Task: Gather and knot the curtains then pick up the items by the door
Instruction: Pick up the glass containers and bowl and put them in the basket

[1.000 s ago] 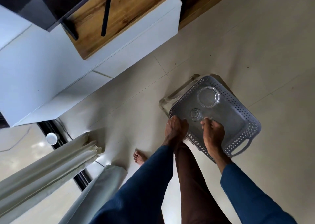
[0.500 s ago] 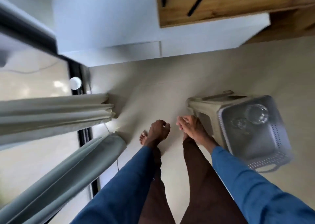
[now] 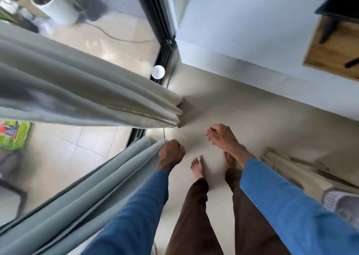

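Observation:
Two grey-green curtains hang by the glass sliding door: a far curtain (image 3: 81,95) and a near curtain (image 3: 93,192). My left hand (image 3: 171,153) is curled into a fist right beside the lower end of the near curtain; a grip on the fabric does not show. Over the floor, my right hand (image 3: 221,136) hangs with loosely curled fingers and holds nothing. A small white round object (image 3: 158,71) lies by the door track (image 3: 165,47), with a thin cable (image 3: 169,80) running past it.
A beige stool (image 3: 281,167) with a grey perforated basket (image 3: 338,202) stands at my right. A white wall ledge (image 3: 252,76) and a wooden cabinet (image 3: 334,47) are ahead right. Outside the glass stand a potted plant (image 3: 58,8) and a green package (image 3: 13,134). My bare feet are on beige tiles.
I have turned left, away from the stool and basket and toward the curtains. Both hands came off the basket and now hang in front of me, the left one next to the near curtain.

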Available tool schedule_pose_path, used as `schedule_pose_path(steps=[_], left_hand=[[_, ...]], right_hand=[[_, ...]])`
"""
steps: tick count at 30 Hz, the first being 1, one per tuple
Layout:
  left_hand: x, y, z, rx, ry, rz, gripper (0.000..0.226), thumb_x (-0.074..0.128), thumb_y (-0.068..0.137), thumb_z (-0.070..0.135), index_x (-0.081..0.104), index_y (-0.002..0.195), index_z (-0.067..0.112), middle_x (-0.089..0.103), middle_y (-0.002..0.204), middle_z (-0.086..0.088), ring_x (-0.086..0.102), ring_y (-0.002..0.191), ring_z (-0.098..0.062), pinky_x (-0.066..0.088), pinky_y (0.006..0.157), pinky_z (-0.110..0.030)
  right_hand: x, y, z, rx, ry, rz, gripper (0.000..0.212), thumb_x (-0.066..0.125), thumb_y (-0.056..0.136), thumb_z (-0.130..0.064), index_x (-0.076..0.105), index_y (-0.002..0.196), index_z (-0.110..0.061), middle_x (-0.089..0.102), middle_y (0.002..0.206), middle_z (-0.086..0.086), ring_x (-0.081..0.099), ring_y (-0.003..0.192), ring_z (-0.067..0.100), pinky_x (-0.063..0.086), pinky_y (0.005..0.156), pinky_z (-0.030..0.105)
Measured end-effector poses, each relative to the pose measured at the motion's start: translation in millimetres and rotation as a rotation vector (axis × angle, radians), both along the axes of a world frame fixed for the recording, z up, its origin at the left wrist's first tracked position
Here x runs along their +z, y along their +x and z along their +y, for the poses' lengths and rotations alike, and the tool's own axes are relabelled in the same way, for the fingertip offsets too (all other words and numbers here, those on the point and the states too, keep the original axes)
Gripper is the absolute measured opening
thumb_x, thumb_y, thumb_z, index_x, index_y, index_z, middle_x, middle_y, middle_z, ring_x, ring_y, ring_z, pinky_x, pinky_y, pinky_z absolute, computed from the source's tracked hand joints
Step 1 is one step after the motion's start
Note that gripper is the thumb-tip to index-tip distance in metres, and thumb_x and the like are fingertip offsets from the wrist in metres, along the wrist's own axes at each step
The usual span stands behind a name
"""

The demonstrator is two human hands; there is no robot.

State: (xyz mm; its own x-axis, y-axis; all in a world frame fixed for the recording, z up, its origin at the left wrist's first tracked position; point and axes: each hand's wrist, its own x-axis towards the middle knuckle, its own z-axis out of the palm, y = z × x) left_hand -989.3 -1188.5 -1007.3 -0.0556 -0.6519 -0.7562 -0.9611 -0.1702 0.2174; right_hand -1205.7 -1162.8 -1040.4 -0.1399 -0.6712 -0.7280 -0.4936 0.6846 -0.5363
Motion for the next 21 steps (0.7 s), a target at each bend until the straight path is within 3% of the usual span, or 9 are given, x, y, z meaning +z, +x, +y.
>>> schedule_pose_path(steps=[5, 9, 13, 19, 21], left_hand=[[-4, -45, -52, 0.133, -0.032, 0.078, 0.033, 0.045, 0.087, 0.028, 0.070, 0.092, 0.006, 0.071, 0.103, -0.020, 0.066, 0.101, -0.041, 0.054, 0.087, -0.043], [-9, -91, -118, 0.273, -0.074, 0.141, 0.037, 0.047, 0.084, 0.024, 0.074, 0.098, 0.003, 0.073, 0.106, -0.019, 0.066, 0.103, -0.037, 0.051, 0.086, -0.038], [-31, -116, -197, 0.402, -0.061, 0.166, 0.020, 0.055, 0.087, 0.017, 0.070, 0.095, 0.006, 0.074, 0.103, -0.015, 0.068, 0.101, -0.032, 0.053, 0.083, -0.035], [-70, -108, -305, 0.462, -0.077, 0.127, 0.028, 0.052, 0.085, 0.013, 0.074, 0.100, 0.004, 0.072, 0.110, -0.019, 0.064, 0.107, -0.037, 0.051, 0.088, -0.035], [-91, -90, -328, 0.447, -0.076, 0.061, 0.026, 0.053, 0.084, 0.011, 0.074, 0.096, 0.003, 0.072, 0.109, -0.021, 0.065, 0.105, -0.038, 0.051, 0.086, -0.036]], right_hand=[[10, 10, -81, 0.045, -0.003, -0.010, 0.024, 0.058, 0.086, -0.037, 0.069, 0.068, -0.025, 0.074, 0.066, -0.001, 0.072, 0.064, 0.022, 0.061, 0.071, 0.040], [-8, -5, -139, 0.089, 0.058, 0.022, 0.023, 0.062, 0.090, -0.025, 0.074, 0.075, -0.013, 0.069, 0.064, -0.002, 0.072, 0.074, 0.023, 0.058, 0.074, 0.036], [-38, -21, -192, 0.110, 0.138, 0.037, 0.023, 0.060, 0.088, -0.024, 0.072, 0.069, -0.016, 0.070, 0.068, -0.001, 0.069, 0.071, 0.019, 0.052, 0.062, 0.030], [-77, -26, -274, 0.246, 0.167, 0.051, 0.028, 0.063, 0.088, -0.018, 0.064, 0.060, -0.016, 0.065, 0.064, 0.003, 0.062, 0.066, 0.021, 0.038, 0.050, 0.021], [-89, -22, -301, 0.286, 0.167, 0.038, 0.020, 0.062, 0.084, -0.021, 0.072, 0.071, -0.010, 0.072, 0.074, 0.008, 0.067, 0.072, 0.023, 0.049, 0.059, 0.024]])
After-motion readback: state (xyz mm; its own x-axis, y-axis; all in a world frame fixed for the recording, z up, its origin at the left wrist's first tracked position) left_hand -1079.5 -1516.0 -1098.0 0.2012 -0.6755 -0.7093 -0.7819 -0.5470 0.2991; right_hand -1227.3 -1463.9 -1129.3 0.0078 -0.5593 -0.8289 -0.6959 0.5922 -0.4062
